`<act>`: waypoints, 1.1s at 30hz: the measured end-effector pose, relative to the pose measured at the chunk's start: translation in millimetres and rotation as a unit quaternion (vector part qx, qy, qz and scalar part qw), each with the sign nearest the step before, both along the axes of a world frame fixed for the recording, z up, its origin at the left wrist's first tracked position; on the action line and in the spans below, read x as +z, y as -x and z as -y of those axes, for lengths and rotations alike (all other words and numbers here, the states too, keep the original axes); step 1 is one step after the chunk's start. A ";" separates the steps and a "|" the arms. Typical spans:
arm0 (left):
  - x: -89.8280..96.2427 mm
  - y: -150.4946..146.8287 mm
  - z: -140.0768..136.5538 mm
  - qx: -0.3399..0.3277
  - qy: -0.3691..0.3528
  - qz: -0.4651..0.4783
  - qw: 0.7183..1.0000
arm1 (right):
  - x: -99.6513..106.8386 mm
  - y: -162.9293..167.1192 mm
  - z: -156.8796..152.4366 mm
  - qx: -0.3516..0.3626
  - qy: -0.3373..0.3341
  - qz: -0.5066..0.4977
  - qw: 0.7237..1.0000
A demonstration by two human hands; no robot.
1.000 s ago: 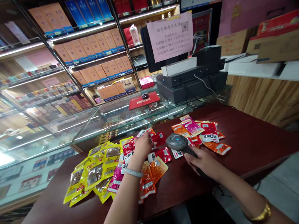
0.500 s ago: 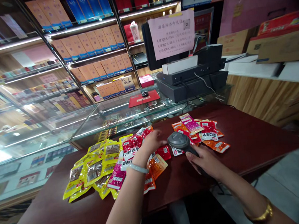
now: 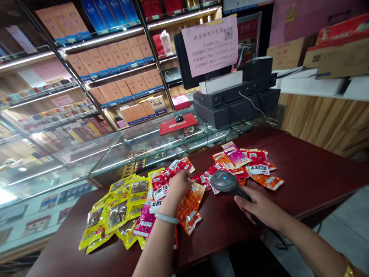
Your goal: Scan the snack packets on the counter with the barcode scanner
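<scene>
My left hand (image 3: 181,186), with a pale bangle at the wrist, has its fingers closed at the edge of a red snack packet (image 3: 202,179). Part of that packet is hidden by the fingers. My right hand (image 3: 256,203) is wrapped around the handle of a dark grey barcode scanner (image 3: 224,181), whose head points left, close to the red packet. A small blue light shows on top of the scanner. Orange snack packets (image 3: 189,215) lie below my left hand. Yellow snack packets (image 3: 116,214) and a magenta packet (image 3: 144,220) are heaped left of it.
More red, orange and magenta packets (image 3: 259,168) lie beyond the scanner on the dark red table (image 3: 312,174). Behind stand a glass counter (image 3: 108,159), a mouse on a red mat (image 3: 170,126), and a monitor with a pink sign (image 3: 211,44). Cartons (image 3: 350,61) stand right.
My left hand has drawn back slightly left and its fingers have closed. The red packet has shifted up, and the orange packets lie differently. My right hand has moved the scanner slightly right and down.
</scene>
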State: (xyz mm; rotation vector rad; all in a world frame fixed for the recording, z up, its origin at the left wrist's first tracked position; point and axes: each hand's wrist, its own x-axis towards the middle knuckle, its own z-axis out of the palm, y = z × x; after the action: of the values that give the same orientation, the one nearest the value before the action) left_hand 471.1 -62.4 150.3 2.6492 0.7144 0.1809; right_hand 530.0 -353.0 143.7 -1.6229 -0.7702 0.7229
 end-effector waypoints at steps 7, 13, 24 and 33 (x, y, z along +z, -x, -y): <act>9.6 7.7 -10.9 0.008 0.100 0.025 0.995 | 3.5 -0.4 0.7 -0.010 0.008 0.018 1.000; 8.0 14.0 -29.3 0.097 0.170 0.142 0.970 | 1.4 -3.3 -2.3 -0.002 0.003 0.017 1.000; 5.0 -13.1 -3.5 0.072 0.195 0.192 0.959 | 6.1 -11.4 -8.7 -0.012 -0.051 0.016 0.998; 15.7 -51.3 39.1 -0.008 0.279 0.210 0.937 | 0.9 -16.6 -6.6 -0.025 -0.044 0.005 0.999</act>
State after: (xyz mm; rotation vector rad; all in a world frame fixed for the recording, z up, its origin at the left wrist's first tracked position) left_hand 522.4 -101.6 165.9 1.9825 0.5035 0.4491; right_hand 546.6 -346.4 144.5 -1.5618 -0.7551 0.6369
